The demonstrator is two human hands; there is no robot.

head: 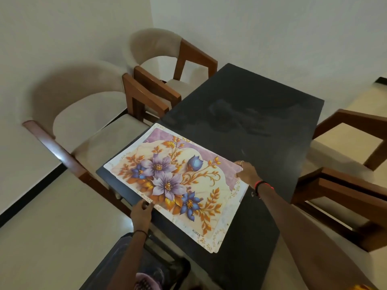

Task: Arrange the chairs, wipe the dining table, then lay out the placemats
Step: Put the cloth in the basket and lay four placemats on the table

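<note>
Lying on the black rectangular tabletop (261,122) at centre frame, the floral-printed rectangular placemat (178,185) is turned with its long axis running upper left to lower right. Its lower-left edge is pinched by the left hand (141,212), and its upper-right edge by the right hand (247,173).

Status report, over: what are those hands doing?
Left hand pinches placemat at near edge; right hand grips far edge. Placemat lies askew on table. Chairs alongside.

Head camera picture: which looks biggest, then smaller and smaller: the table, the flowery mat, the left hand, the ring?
Largest to smallest:
1. table
2. flowery mat
3. left hand
4. ring on the right hand
No two look alike in size.
</note>
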